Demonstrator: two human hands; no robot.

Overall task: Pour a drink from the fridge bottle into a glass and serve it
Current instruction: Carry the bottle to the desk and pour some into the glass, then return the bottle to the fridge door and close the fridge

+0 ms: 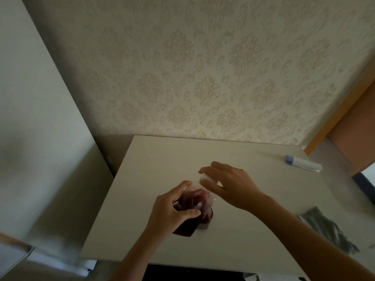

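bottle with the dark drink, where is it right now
In the head view the bottle stands near the middle of the white table, gripped by the left hand, with the right hand at its cap.

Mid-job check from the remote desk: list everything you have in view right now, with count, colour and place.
bottle: one, clear plastic with dark red-brown drink, standing near the middle of the table
cap: one, whitish, blurred, on the bottle's top
table: one, white, against the wall
tube: one, white with a pale blue end, lying at the table's far right
cloth: one, grey-green, crumpled at the table's right edge
wall: one, cream, damask pattern, behind the table
glass: none in view
left hand: one, grip round the bottle's body
right hand: one, fingers curled on the cap
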